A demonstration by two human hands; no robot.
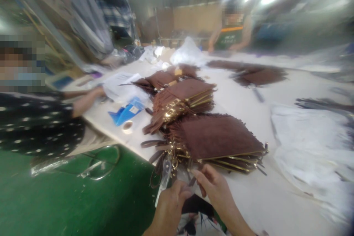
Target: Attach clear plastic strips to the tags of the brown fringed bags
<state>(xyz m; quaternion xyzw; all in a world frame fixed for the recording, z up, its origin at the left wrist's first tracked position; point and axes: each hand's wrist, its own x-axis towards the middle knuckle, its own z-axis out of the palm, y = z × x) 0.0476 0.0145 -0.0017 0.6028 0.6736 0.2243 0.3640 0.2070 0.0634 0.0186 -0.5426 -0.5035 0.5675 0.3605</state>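
A stack of brown fringed pouches (221,136) with gold zippers lies on the white table just in front of me. Thin brown straps and gold clasps (174,160) hang off its near left corner, with bits of clear plastic (166,173) among them. My left hand (173,201) is closed at the table's edge, thumb and finger pinched by the translucent plastic; what exactly they grip is blurred. Close beside it, my right hand (215,186) is closed, pinching a dark brown strap (192,181) below the stack.
More brown pouches (188,94) are stacked behind, others (262,75) lie far right. A blue plastic packet (127,111) and tape roll (127,127) sit left. White sheets (306,147) cover the right. A person in dotted clothing (38,123) is at left; another (231,38) stands across.
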